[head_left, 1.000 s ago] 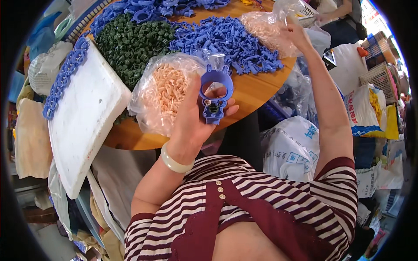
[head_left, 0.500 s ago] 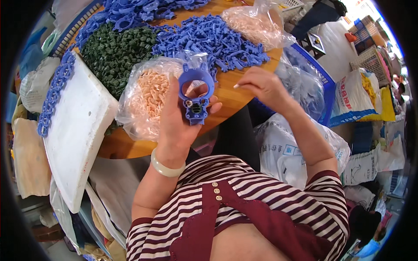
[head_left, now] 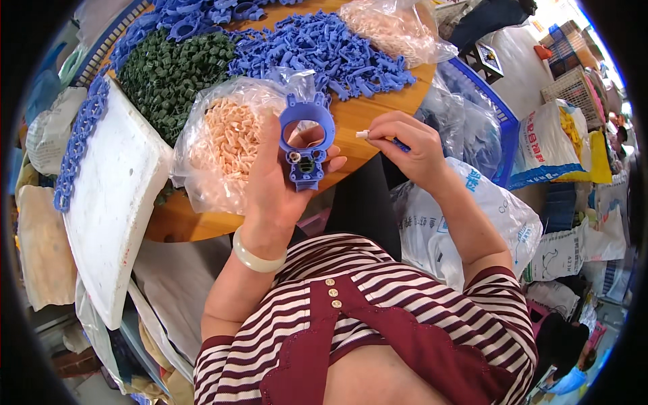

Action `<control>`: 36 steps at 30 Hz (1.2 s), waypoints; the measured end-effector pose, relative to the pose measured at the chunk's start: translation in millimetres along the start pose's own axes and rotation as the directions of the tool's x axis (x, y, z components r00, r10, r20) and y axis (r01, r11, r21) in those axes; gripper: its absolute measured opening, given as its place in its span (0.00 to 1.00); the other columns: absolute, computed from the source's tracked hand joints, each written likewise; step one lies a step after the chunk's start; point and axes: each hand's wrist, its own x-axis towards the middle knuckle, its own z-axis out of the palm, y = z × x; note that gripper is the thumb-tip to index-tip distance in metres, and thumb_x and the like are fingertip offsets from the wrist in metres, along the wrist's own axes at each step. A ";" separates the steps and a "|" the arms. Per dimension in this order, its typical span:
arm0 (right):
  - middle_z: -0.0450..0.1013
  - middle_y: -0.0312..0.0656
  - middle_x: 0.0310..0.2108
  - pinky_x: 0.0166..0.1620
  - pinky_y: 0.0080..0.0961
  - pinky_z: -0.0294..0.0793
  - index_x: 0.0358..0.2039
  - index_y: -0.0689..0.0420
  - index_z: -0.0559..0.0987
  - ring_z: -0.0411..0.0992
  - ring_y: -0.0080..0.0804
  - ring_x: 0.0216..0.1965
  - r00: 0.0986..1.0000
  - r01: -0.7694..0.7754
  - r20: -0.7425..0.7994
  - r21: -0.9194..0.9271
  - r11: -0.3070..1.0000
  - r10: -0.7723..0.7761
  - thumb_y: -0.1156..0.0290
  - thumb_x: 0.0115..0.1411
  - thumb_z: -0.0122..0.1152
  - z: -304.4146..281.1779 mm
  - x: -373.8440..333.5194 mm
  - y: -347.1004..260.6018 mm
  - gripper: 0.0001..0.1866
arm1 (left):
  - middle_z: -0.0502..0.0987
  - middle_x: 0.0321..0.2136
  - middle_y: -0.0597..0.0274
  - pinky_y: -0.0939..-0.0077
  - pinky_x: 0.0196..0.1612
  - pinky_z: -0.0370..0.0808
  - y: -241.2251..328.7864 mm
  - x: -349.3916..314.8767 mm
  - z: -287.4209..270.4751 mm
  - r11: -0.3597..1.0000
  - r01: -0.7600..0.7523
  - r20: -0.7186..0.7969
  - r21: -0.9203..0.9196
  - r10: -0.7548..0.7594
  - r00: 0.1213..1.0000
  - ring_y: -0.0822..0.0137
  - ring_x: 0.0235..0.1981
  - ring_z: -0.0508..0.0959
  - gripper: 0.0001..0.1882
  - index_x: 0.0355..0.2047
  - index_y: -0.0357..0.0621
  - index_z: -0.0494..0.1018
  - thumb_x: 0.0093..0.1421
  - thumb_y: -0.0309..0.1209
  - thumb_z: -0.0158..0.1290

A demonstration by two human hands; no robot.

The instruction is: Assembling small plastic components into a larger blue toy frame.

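My left hand (head_left: 273,182) is closed around a blue plastic toy frame (head_left: 307,109), a ring above a small boxy end. A dark green piece (head_left: 306,165) sits in that boxy end, with small pale fittings beside it. To the right, my right hand (head_left: 413,147) pinches a small white plastic piece (head_left: 362,134) between thumb and fingertips, apart from the frame. A small blue part (head_left: 401,144) shows among the curled fingers of that hand. Behind my left hand lies an open clear bag of peach-coloured pieces (head_left: 233,138).
On the wooden table (head_left: 368,111) are heaps of dark green pieces (head_left: 162,81) and blue parts (head_left: 310,50), plus another bag of pale pieces (head_left: 385,27). A white foam board (head_left: 115,182) leans at the left, blue frames along its edge. A blue basket (head_left: 503,125) stands right.
My right hand has turned slightly, so the white piece and a blue part in its fingers show more clearly. My left hand keeps its hold on the frame. The whole view shifts slightly.
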 end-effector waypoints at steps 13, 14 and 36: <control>0.74 0.41 0.31 0.34 0.21 0.72 0.28 0.61 0.78 0.74 0.31 0.32 0.997 0.080 0.005 0.001 0.997 -0.080 0.81 0.47 0.63 6.6 7.7 -39.2 0.06 | 0.71 0.35 0.54 0.60 0.38 0.78 -14.5 -1.8 7.5 0.997 -0.062 0.035 0.045 0.060 0.998 0.58 0.35 0.76 0.25 0.43 0.36 0.67 0.65 0.49 0.38; 0.74 0.42 0.31 0.35 0.21 0.73 0.28 0.61 0.78 0.74 0.31 0.32 0.998 0.064 0.002 0.010 0.998 -0.064 0.81 0.47 0.63 7.3 8.0 -39.3 0.06 | 0.71 0.35 0.55 0.61 0.37 0.78 -14.2 -2.9 8.2 0.997 -0.055 0.024 0.048 0.054 0.998 0.59 0.35 0.76 0.25 0.43 0.37 0.67 0.65 0.50 0.38; 0.74 0.40 0.31 0.35 0.23 0.71 0.27 0.61 0.78 0.73 0.33 0.31 0.984 0.173 0.079 -0.178 0.969 -0.162 0.81 0.46 0.63 7.1 13.8 -54.0 0.06 | 0.72 0.35 0.58 0.65 0.37 0.76 -15.6 -2.7 1.7 0.998 -0.044 0.010 0.049 0.043 0.999 0.64 0.34 0.75 0.23 0.44 0.43 0.67 0.64 0.51 0.41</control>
